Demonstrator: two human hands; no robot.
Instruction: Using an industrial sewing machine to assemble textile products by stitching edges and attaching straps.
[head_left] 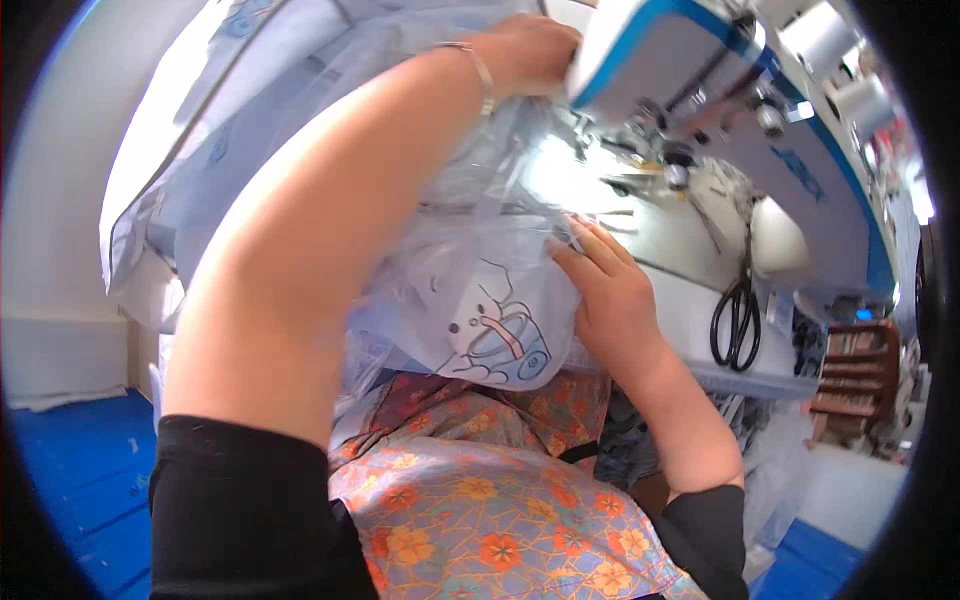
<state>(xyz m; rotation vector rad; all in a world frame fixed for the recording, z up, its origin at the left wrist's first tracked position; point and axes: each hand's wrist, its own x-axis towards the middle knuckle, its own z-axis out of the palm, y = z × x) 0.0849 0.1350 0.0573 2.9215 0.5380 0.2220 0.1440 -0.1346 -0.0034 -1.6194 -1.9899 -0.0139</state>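
A translucent plastic sheet (425, 300), printed with a white cartoon animal and a blue cup with a straw, spreads before me and hangs over the table's front edge. My right hand (612, 290) has thumb and fingers together at the sheet's right edge, just in front of the sewing machine's lit needle area (570, 170). Across the sheet reaches my left arm. My left hand (525, 55) is at the far side, close against the left end of the machine head (650, 60); its fingers are blurred and partly hidden.
Black-handled scissors (737, 325) lie on the machine bed at the right. White thread cones (820, 40) stand behind the machine. More sheeting (230, 130) piles up at the left. A brown wooden rack (855, 370) stands at the far right, above a blue floor (70, 480).
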